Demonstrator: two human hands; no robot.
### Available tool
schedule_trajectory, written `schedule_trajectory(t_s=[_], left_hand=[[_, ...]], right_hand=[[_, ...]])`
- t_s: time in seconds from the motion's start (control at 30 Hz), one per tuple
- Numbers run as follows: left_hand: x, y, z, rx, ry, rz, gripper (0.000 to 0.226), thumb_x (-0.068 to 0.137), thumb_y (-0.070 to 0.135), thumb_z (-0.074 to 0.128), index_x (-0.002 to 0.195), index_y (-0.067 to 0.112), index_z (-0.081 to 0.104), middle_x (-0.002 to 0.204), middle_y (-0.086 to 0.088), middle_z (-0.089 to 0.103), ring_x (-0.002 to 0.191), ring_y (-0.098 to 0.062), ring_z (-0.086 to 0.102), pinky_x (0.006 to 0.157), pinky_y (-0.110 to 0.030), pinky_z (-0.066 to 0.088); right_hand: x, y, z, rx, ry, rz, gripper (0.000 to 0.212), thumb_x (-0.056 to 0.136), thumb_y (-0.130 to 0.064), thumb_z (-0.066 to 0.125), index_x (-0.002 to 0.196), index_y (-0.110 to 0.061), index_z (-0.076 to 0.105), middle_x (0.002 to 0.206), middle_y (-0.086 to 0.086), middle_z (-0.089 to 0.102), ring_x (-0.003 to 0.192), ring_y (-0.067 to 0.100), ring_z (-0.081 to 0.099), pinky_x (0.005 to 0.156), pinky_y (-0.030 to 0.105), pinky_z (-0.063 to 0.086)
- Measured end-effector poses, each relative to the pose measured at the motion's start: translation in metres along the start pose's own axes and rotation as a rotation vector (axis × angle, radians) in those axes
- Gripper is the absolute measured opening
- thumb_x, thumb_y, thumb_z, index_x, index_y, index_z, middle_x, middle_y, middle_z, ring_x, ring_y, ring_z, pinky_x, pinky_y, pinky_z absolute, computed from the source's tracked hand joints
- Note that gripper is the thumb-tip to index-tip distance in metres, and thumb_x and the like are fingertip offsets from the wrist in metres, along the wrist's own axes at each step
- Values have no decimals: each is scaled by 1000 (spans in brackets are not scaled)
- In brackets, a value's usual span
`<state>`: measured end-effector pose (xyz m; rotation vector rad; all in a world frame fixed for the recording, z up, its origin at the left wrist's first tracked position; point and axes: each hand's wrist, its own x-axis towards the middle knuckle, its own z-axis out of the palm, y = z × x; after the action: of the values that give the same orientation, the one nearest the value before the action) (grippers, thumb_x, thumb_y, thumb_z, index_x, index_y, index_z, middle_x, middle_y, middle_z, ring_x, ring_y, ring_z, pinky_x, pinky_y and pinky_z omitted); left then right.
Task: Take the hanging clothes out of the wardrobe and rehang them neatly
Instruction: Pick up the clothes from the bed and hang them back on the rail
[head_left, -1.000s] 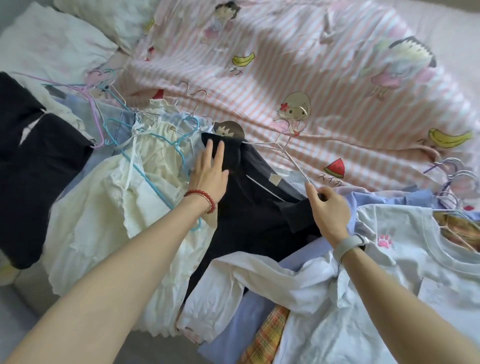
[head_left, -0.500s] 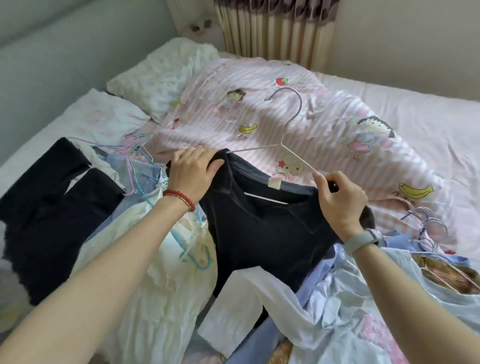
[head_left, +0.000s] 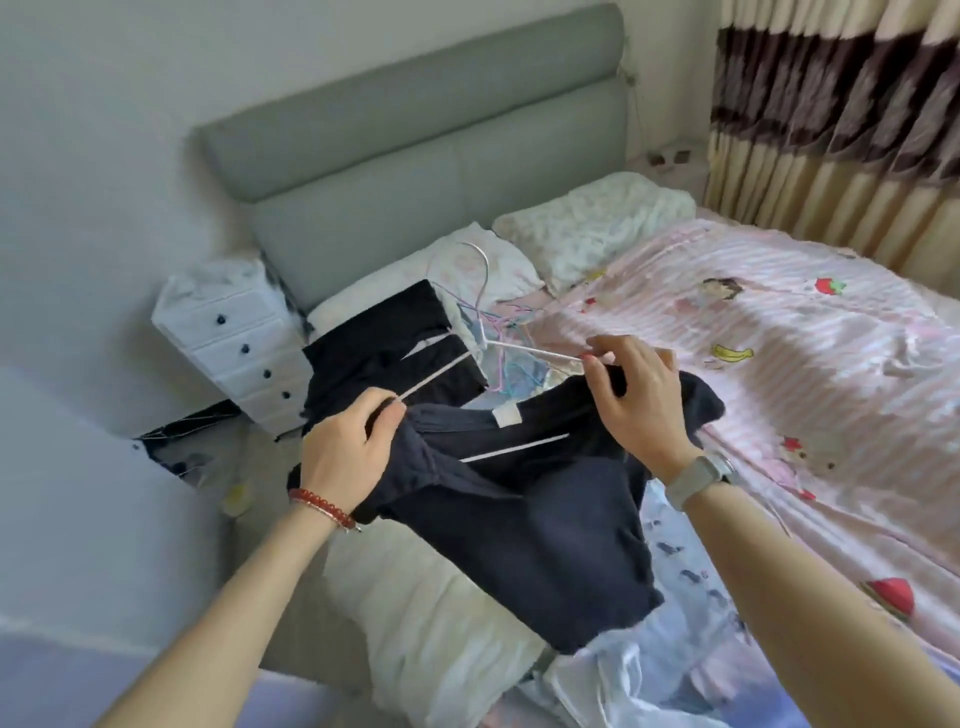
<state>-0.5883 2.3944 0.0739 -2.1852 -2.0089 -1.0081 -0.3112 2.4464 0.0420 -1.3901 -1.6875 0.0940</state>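
Observation:
A dark navy top (head_left: 540, 525) hangs in the air above the bed, still threaded on a white wire hanger (head_left: 519, 351) whose hook points up toward the pillows. My left hand (head_left: 348, 452) grips the top's left shoulder together with the hanger's left arm. My right hand (head_left: 641, 400) pinches the right shoulder and the hanger's right arm. A white label shows at the collar. Under the top lie a cream garment (head_left: 431, 618) and white and pale blue clothes (head_left: 623, 675).
A black garment (head_left: 384, 343) and several coloured wire hangers (head_left: 506, 332) lie near the pillows. The pink striped quilt (head_left: 779, 364) covers the bed's right side. A white drawer unit (head_left: 234, 338) stands by the grey headboard (head_left: 415, 156). Curtains (head_left: 831, 130) hang at the far right.
Both hands have lifted the navy top and its hanger off the pile into the air. My view has swung up and left, bringing the headboard and drawer unit into sight.

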Motion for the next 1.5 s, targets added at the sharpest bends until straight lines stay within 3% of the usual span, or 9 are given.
schedule_trajectory(t_s=[0.13,0.23,0.33,0.53,0.77,0.93,1.17,1.27,1.5], left_hand=[[-40,-72,-76,129,165,-183,18,93,26,51,97,15,65,77,-10,70,71,-33,63,59,-27,35],[-92,-126,-134,145,200,-342,17,94,25,49,96,14,62,79,-10,68,74,-33,61,61,-31,40],[-163,-171,-190,135,258,-496,17,94,20,48,94,10,61,78,-12,67,75,-33,61,66,-38,47],[-304,-229,-294,354,472,-735,12,89,2,54,90,-3,64,78,-23,65,75,-41,59,71,-43,44],[-421,-258,-408,556,731,-901,14,89,3,55,96,-2,66,90,-24,67,84,-44,57,79,-46,42],[-459,-262,-472,739,801,-1064,41,89,11,52,129,4,48,124,-22,54,116,-40,44,98,-49,34],[-446,-242,-534,1203,770,-816,41,81,9,56,122,10,56,126,-20,52,118,-40,46,92,-52,35],[-430,-243,-560,1454,748,-711,40,81,10,55,121,13,58,128,-17,54,122,-39,46,95,-55,33],[-424,-277,-614,1646,772,-952,52,88,23,54,139,21,40,147,-17,31,135,-43,24,104,-65,13]], right_hand=[[1,-78,48,103,-254,-206,39,88,-39,40,96,-11,66,91,4,68,90,26,61,81,34,38],[-13,-143,84,160,-425,-421,34,86,-37,52,99,-10,66,91,5,69,88,25,64,74,25,43],[-41,-216,118,163,-656,-619,31,87,-40,56,108,-18,63,99,1,69,93,24,64,76,31,48],[-122,-373,165,292,-962,-937,29,88,-45,50,105,-22,57,88,-1,67,81,25,61,66,30,40],[-213,-529,187,521,-967,-952,25,90,-33,54,97,-10,61,67,8,65,67,33,59,61,31,39],[-275,-615,207,614,-948,-880,27,91,-34,51,99,-11,62,76,12,68,77,35,61,68,37,46],[-317,-734,233,713,-887,-785,27,93,-28,46,105,-7,60,86,16,68,84,37,61,62,31,36],[-321,-786,244,735,-886,-781,29,94,-27,43,106,-5,57,86,17,67,84,39,60,64,34,40],[-325,-879,276,729,-911,-874,27,96,-23,39,99,-2,55,89,17,65,84,37,59,62,31,36]])
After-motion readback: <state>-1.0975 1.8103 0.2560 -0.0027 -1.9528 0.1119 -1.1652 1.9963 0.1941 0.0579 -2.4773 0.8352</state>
